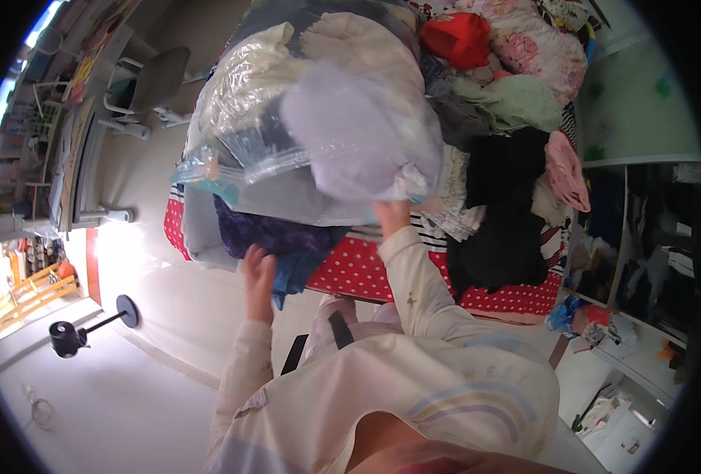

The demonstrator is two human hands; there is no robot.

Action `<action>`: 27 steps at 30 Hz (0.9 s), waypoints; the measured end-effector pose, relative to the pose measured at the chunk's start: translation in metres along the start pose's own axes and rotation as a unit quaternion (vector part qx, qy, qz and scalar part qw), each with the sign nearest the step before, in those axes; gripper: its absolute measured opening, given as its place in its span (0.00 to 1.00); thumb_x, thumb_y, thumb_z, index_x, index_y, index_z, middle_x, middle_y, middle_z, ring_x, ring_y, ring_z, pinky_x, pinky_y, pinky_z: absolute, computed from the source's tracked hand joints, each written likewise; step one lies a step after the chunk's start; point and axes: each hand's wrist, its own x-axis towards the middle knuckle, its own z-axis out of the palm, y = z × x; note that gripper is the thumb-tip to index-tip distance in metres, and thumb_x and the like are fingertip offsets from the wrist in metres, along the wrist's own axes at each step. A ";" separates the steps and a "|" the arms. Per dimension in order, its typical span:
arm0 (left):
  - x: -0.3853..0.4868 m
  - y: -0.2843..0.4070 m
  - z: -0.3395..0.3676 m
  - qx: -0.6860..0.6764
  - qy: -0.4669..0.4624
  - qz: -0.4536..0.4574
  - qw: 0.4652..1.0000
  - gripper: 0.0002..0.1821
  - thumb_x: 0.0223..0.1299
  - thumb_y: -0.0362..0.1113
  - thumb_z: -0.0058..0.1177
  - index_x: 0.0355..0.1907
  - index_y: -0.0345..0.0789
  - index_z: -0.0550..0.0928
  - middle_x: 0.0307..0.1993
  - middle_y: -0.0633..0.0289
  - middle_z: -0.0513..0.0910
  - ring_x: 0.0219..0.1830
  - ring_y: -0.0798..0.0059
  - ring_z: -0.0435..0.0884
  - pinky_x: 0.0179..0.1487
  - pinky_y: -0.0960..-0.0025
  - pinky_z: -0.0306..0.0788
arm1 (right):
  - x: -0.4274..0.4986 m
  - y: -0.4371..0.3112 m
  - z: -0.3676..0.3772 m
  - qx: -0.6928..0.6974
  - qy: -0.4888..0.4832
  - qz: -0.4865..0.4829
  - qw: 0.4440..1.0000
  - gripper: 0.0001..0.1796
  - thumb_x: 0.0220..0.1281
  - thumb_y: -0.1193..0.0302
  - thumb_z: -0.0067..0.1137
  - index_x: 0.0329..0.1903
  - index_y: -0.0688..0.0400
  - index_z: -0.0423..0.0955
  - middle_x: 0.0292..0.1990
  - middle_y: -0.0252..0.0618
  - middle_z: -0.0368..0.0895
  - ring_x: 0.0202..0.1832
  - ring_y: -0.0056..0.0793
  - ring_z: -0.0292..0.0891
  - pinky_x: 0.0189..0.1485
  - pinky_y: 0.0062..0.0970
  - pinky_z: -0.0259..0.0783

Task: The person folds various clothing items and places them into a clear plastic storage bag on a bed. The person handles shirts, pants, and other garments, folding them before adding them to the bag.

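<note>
A large transparent plastic storage bag (267, 172) with clothes inside lies on the bed. My right hand (393, 214) grips the lower end of a pale lavender garment (344, 130), which is blurred and spread over the bag. My left hand (258, 272) has its fingers apart, with nothing held, beside a dark purple cloth (267, 228). A blue cloth (297, 272) hangs over the bed's edge beneath it. Cream garments (362, 47) show farther back.
Piled to the right are black clothing (498, 237), a pale green garment (516, 101), a red cloth (457, 40) and a pink cloth (566, 172). A red polka-dot bedsheet (356, 266) covers the bed. At the left stand a grey chair (161, 77) and a black stand (126, 311).
</note>
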 end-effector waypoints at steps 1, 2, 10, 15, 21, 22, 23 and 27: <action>0.023 -0.001 0.016 0.018 -0.043 -0.011 0.999 0.40 0.65 0.44 0.60 0.74 0.36 0.57 0.71 0.48 0.60 0.72 0.57 0.60 0.71 0.61 0.59 | 0.005 0.017 0.003 -0.254 0.047 -0.068 0.964 0.27 0.73 0.57 0.50 0.65 0.60 0.66 0.59 0.42 0.75 0.61 0.38 0.70 0.68 0.37 0.65; 0.060 -0.017 0.028 0.066 -0.101 0.035 0.992 0.43 0.63 0.42 0.62 0.75 0.37 0.55 0.73 0.48 0.57 0.75 0.56 0.55 0.74 0.59 0.55 | 0.027 0.053 -0.021 -0.253 0.070 -0.089 0.961 0.25 0.72 0.59 0.50 0.64 0.60 0.66 0.58 0.42 0.76 0.60 0.39 0.71 0.66 0.39 0.65; 0.187 0.061 0.201 0.496 -0.184 0.571 0.628 0.32 0.57 0.44 0.60 0.66 0.52 0.72 0.72 0.52 0.62 0.73 0.46 0.58 0.71 0.39 0.55 | 0.057 0.012 -0.019 -0.589 0.056 0.085 0.802 0.24 0.67 0.63 0.54 0.64 0.54 0.69 0.60 0.41 0.74 0.57 0.39 0.72 0.59 0.39 0.69; 0.196 0.041 0.270 0.569 -0.231 0.537 0.578 0.37 0.55 0.53 0.60 0.70 0.63 0.66 0.75 0.52 0.55 0.75 0.42 0.52 0.68 0.27 0.51 | -0.052 -0.058 0.015 -0.179 0.034 0.116 0.976 0.32 0.72 0.61 0.52 0.74 0.53 0.55 0.63 0.36 0.68 0.59 0.27 0.69 0.58 0.31 0.70; 0.209 -0.001 0.307 0.684 -0.273 0.385 0.556 0.41 0.54 0.53 0.62 0.72 0.65 0.63 0.75 0.50 0.54 0.75 0.40 0.51 0.68 0.26 0.48 | -0.050 -0.079 0.044 0.062 0.082 0.059 0.993 0.27 0.76 0.53 0.42 0.69 0.53 0.61 0.59 0.39 0.73 0.56 0.31 0.73 0.58 0.35 0.71; 0.213 0.003 0.310 0.693 -0.288 0.336 0.568 0.41 0.54 0.52 0.62 0.72 0.64 0.63 0.75 0.49 0.54 0.75 0.41 0.52 0.68 0.26 0.47 | -0.047 -0.080 0.049 0.015 0.075 0.045 0.996 0.27 0.77 0.51 0.39 0.68 0.54 0.63 0.58 0.39 0.75 0.54 0.31 0.75 0.58 0.35 0.72; 0.218 0.008 0.308 0.677 -0.319 0.328 0.576 0.41 0.54 0.50 0.61 0.72 0.64 0.62 0.75 0.49 0.55 0.75 0.43 0.53 0.69 0.29 0.48 | -0.060 -0.085 0.058 -0.090 0.053 0.047 0.993 0.21 0.76 0.62 0.47 0.64 0.56 0.67 0.54 0.39 0.78 0.53 0.26 0.74 0.57 0.32 0.71; 0.210 0.034 0.271 0.622 -0.346 0.396 0.579 0.41 0.55 0.44 0.61 0.73 0.58 0.62 0.74 0.51 0.58 0.75 0.49 0.55 0.71 0.41 0.54 | -0.120 -0.101 0.019 -0.503 0.047 0.046 0.862 0.22 0.66 0.68 0.60 0.61 0.61 0.69 0.57 0.43 0.74 0.55 0.32 0.75 0.58 0.30 0.71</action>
